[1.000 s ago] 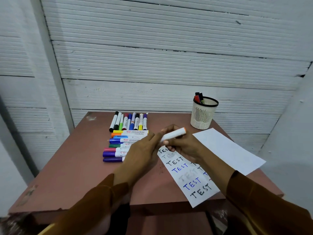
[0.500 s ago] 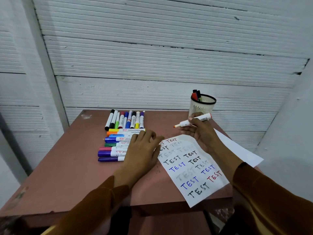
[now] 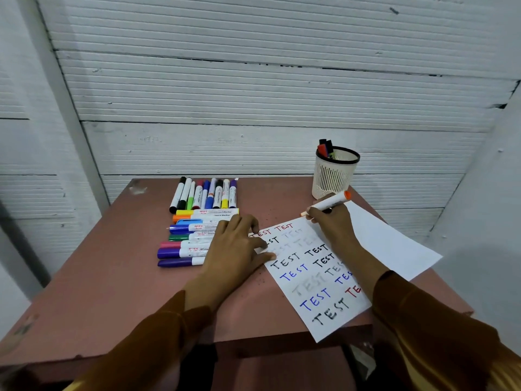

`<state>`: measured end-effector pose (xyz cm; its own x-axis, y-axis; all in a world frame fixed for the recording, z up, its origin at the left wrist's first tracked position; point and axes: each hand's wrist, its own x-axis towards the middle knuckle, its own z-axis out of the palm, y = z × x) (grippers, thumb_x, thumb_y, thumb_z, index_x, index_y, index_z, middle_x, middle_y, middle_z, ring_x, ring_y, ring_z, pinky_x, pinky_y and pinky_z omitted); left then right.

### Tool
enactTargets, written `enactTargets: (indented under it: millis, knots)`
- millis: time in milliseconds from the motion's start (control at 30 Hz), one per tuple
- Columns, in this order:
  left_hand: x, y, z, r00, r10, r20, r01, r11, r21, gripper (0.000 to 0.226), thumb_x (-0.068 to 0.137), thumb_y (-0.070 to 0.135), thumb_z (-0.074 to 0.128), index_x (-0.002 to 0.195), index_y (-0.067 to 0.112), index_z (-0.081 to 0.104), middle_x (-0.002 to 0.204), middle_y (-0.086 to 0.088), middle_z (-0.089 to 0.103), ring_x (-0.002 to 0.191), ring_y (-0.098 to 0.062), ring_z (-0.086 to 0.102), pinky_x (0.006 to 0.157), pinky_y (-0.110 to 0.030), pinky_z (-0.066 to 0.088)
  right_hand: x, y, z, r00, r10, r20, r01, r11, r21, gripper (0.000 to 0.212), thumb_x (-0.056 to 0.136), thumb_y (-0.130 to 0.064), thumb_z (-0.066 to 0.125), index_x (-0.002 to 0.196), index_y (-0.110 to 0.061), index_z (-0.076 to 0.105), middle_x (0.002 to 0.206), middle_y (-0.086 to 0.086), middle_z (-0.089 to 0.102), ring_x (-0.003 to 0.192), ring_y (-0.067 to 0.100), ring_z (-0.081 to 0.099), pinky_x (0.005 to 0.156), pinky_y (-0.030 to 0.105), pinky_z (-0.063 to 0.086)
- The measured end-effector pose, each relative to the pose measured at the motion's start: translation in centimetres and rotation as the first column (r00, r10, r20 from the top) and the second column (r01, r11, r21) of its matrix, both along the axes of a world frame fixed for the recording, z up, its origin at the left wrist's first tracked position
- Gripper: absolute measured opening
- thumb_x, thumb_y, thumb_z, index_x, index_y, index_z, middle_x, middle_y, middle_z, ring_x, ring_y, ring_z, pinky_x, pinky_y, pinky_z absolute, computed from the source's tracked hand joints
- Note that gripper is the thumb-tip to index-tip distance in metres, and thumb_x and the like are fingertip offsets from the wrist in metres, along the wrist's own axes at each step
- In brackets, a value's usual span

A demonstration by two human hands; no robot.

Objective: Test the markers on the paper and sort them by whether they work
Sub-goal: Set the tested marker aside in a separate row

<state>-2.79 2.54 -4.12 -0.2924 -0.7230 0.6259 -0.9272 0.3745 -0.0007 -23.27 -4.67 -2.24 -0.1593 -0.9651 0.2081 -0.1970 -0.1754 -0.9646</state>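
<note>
While the orange marker (image 3: pixel 328 204) is held uncapped and tilted, its tip points at the top edge of the test paper (image 3: pixel 315 280), which lies on the pinkish table (image 3: pixel 112 277) and carries many "TEST" words in black, blue and red. The right hand (image 3: pixel 332 224) grips this marker with curled fingers. The left hand (image 3: pixel 236 249) lies flat, fingers relaxed, pressing the paper's left edge. Beside it lie two groups of markers (image 3: pixel 197 221). A white pen cup (image 3: pixel 335 173) stands behind, and a blank sheet (image 3: pixel 394 244) lies at the right.
</note>
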Motion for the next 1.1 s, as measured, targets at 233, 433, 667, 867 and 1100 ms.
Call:
enactTargets:
  millis: [233,433,667,867,1100]
  knots:
    - [-0.13,0.12,0.11,1.000,0.023,-0.009,-0.023,0.999,0.028,0.037,0.067,0.059,0.056,0.073,0.028,0.076,0.086,0.006,0.055,0.081,-0.013,0.044,0.069,-0.027,0.032,0.29,-0.08,-0.10,0.989,0.003,-0.149,0.002,0.999,0.033,0.018,0.080,-0.009,0.067,0.089,0.005,0.061,0.088,0.021,0.066,0.083,0.029,0.064,0.076,0.036,0.050]
    - [-0.15,0.11,-0.03,1.000,0.019,-0.015,-0.019,0.999,0.042,0.037,0.068,0.058,0.056,0.073,0.027,0.076,0.085,0.005,0.055,0.081,-0.012,0.037,0.070,-0.028,0.031,0.34,0.12,-0.03,0.981,0.001,-0.191,0.006,0.999,0.037,0.018,0.081,-0.012,0.067,0.087,0.003,0.060,0.085,0.019,0.065,0.080,0.026,0.063,0.072,0.033,0.049]
    - [-0.21,0.40,0.29,1.000,0.027,0.010,-0.028,0.997,0.066,0.037,0.067,0.057,0.057,0.073,0.026,0.075,0.082,0.004,0.054,0.075,-0.017,0.053,0.067,-0.029,0.032,0.45,0.35,0.05,0.962,0.013,-0.273,-0.006,1.000,0.027,0.017,0.082,-0.012,0.066,0.074,-0.006,0.052,0.069,0.004,0.055,0.063,0.011,0.052,0.056,0.020,0.038]
    - [-0.25,0.48,0.34,1.000,0.024,0.006,-0.025,0.996,0.089,0.037,0.067,0.057,0.057,0.073,0.026,0.075,0.081,0.003,0.055,0.074,-0.019,0.054,0.067,-0.030,0.034,0.38,0.23,0.15,0.953,-0.082,-0.291,0.082,0.997,-0.012,0.016,0.081,-0.009,0.062,0.077,-0.002,0.049,0.062,0.002,0.048,0.059,0.009,0.047,0.054,0.023,0.035]
    - [-0.24,0.46,0.25,1.000,0.013,0.011,-0.014,0.996,0.082,0.038,0.067,0.059,0.056,0.072,0.027,0.075,0.080,0.004,0.054,0.073,-0.017,0.053,0.066,-0.029,0.034,0.60,0.35,0.13,0.965,0.013,-0.263,-0.001,0.999,0.045,0.015,0.083,-0.013,0.066,0.082,-0.002,0.055,0.076,0.010,0.060,0.071,0.017,0.058,0.064,0.026,0.045]
